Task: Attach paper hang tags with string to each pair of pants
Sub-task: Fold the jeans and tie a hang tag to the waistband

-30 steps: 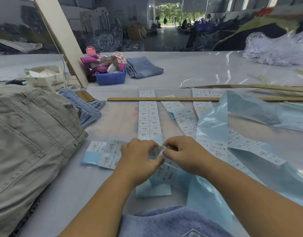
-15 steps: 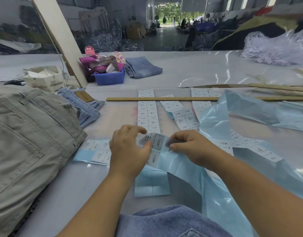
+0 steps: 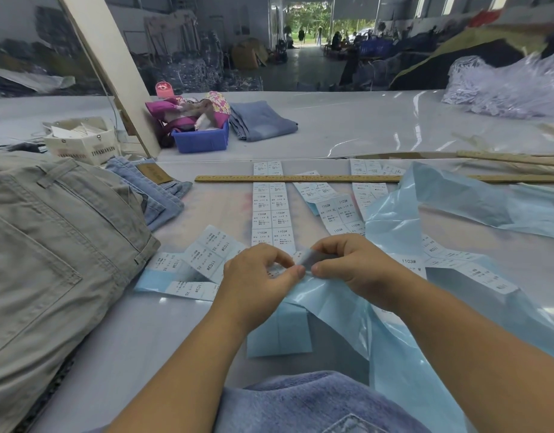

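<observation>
Grey tabletop [image 3: 119,354], label strips everywhere. Both my hands, left [image 3: 257,282] and right [image 3: 357,270], pinch one sticker label [image 3: 310,260] at centre, peeling it off blue backing [image 3: 332,295]. Thin, floppy, sticky: hold the edges. Khaki pants [image 3: 50,251] at 9 o'clock.

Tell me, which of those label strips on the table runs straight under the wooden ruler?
The long straight strip in the middle, two labels wide, running from the hands up under the ruler and out beyond it. The strip left of the hands lies slanted, well short of the ruler.

Glossy blue backing film [image 3: 391,232], matt paper labels [image 3: 269,210], wooden ruler [image 3: 297,178], khaki cloth pants [image 3: 50,239]
</observation>
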A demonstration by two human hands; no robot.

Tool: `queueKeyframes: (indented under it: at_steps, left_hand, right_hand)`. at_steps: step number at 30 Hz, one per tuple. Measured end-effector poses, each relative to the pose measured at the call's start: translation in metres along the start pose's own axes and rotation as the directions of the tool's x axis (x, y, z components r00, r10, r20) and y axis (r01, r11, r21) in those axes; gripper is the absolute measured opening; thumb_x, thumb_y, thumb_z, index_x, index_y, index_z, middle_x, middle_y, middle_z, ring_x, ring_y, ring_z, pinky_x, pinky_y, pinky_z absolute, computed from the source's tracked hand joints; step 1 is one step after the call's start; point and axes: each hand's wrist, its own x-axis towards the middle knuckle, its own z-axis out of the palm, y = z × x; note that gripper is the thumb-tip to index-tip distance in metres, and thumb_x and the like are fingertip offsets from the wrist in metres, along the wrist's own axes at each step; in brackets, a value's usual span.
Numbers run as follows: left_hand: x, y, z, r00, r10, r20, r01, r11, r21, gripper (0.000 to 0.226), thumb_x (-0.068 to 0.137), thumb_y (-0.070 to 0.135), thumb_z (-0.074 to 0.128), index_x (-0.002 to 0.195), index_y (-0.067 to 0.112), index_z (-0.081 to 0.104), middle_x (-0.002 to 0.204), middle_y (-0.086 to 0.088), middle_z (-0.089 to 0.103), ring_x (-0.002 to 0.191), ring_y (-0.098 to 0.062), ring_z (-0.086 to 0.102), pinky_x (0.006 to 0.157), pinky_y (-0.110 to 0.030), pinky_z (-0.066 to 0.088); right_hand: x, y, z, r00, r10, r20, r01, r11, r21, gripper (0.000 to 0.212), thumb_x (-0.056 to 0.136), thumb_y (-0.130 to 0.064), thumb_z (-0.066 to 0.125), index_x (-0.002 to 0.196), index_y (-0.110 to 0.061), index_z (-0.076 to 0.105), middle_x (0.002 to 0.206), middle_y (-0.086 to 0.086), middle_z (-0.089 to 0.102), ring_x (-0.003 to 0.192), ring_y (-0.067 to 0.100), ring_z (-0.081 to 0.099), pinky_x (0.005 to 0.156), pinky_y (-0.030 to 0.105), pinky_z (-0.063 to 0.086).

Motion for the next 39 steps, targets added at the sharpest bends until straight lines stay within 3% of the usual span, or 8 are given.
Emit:
queueKeyframes:
  at_steps: [8,12,17,21,25,31,36,39]
  left_hand:
    - [0.002,-0.005,-0.001,0.995,-0.095,0.033,0.097,0.991,-0.093,0.007,0.078,0.027,0.078,0.075,0.024,0.074,0.086,0.013,0.071,0.086,0.005,0.06,0.073,-0.009,0.041]
    - [0.0,-0.002,0.0,0.998,-0.053,0.043,0.055,0.997,-0.047,0.015,0.079,0.039,0.077,0.073,0.027,0.071,0.085,0.016,0.069,0.088,0.004,0.06,0.08,-0.02,0.043]
    - [-0.002,0.003,-0.001,0.999,-0.022,0.029,0.022,0.999,0.025,0.022,0.075,0.05,0.074,0.069,0.029,0.068,0.081,0.016,0.067,0.09,0.0,0.059,0.094,-0.041,0.044]
    - [-0.001,0.005,0.0,0.995,-0.054,0.078,0.052,0.998,0.027,0.025,0.069,0.053,0.066,0.071,0.028,0.071,0.079,0.015,0.067,0.083,0.002,0.06,0.083,-0.032,0.047]
    - [0.002,0.003,0.001,0.977,-0.131,0.17,0.158,0.975,-0.155,0.01,0.079,0.025,0.077,0.072,0.018,0.074,0.072,0.008,0.069,0.065,0.002,0.06,0.061,-0.012,0.045]
    - [0.003,0.002,0.0,0.957,-0.159,0.244,0.234,0.918,-0.32,0.008,0.078,0.017,0.075,0.074,0.01,0.074,0.081,-0.016,0.072,0.075,-0.017,0.06,0.076,-0.033,0.045]
    - [0.003,-0.003,0.001,0.958,-0.216,0.191,0.261,0.931,-0.256,0.022,0.083,0.006,0.068,0.064,0.017,0.069,0.07,-0.002,0.064,0.068,-0.013,0.056,0.066,-0.031,0.044]
    - [0.003,-0.004,-0.001,0.957,-0.236,0.168,0.275,0.922,-0.273,0.03,0.083,0.006,0.067,0.058,0.021,0.066,0.061,0.008,0.06,0.059,-0.004,0.053,0.059,-0.017,0.042]
  right_hand:
    - [0.004,0.001,-0.001,0.999,0.042,-0.019,-0.041,0.997,0.072,0.047,0.072,0.021,0.055,0.1,-0.015,0.061,0.079,0.016,0.064,0.069,0.022,0.059,0.067,0.033,0.048]
    - [0.004,0.001,0.001,0.999,0.014,-0.034,-0.012,0.999,0.036,0.048,0.073,0.021,0.056,0.103,-0.016,0.059,0.082,0.019,0.066,0.075,0.027,0.063,0.077,0.042,0.053]
    - [0.003,0.0,0.005,1.0,-0.02,0.002,0.02,1.0,0.0,0.048,0.073,0.023,0.055,0.103,-0.015,0.058,0.08,0.02,0.068,0.073,0.022,0.064,0.072,0.035,0.052]
    - [0.003,-0.001,0.008,0.999,-0.031,0.026,0.032,0.999,-0.033,0.045,0.074,0.023,0.055,0.098,-0.015,0.057,0.077,0.013,0.071,0.072,0.019,0.065,0.072,0.034,0.054]
    - [0.002,-0.001,0.008,0.998,-0.048,0.04,0.05,0.997,-0.057,0.044,0.073,0.023,0.053,0.094,-0.016,0.056,0.074,0.006,0.07,0.07,0.02,0.062,0.066,0.03,0.05]
    - [0.003,0.002,0.007,0.998,-0.057,0.006,0.057,0.991,-0.119,0.039,0.074,0.02,0.055,0.092,-0.014,0.057,0.074,0.006,0.068,0.07,0.018,0.059,0.063,0.03,0.05]
    - [0.002,0.007,0.006,0.998,-0.045,-0.051,0.027,0.949,-0.315,0.035,0.076,0.009,0.059,0.094,-0.021,0.06,0.095,0.005,0.068,0.086,0.018,0.064,0.077,0.032,0.056]
    - [0.002,0.011,0.005,0.995,-0.051,-0.081,0.019,0.936,-0.352,0.035,0.077,0.007,0.057,0.089,-0.026,0.059,0.098,0.001,0.067,0.091,0.017,0.064,0.078,0.029,0.054]
